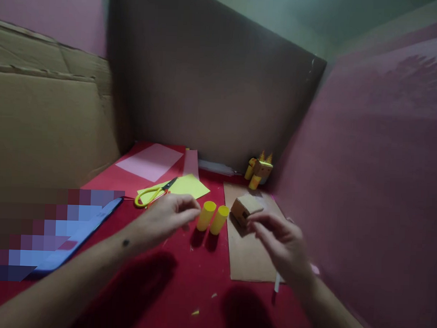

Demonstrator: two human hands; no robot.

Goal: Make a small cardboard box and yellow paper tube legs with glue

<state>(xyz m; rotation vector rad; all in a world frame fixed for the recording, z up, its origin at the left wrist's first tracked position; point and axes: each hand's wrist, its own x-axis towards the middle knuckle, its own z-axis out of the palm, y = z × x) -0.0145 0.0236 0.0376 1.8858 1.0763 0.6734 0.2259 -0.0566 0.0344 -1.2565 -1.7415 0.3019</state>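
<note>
My left hand (179,213) is raised just left of two yellow paper tubes. Its thumb and forefinger come together in a pinch; anything between them is too small to make out. The left tube (206,217) and the right tube (219,221) stand upright side by side on the red surface. My right hand (280,238) hovers over a cardboard sheet, its fingertips pinched in front of a small cardboard box (247,208). What those fingertips hold, if anything, does not show. A dark opening is visible in the box's front.
Yellow-handled scissors (155,194) lie on yellow paper (192,186). Pink paper (150,161) lies behind. A finished cardboard figure (263,171) with yellow legs and horns stands back right. The cardboard sheet (253,261) lies flat at right. A blue-screened device (76,235) sits left. Walls enclose the sides.
</note>
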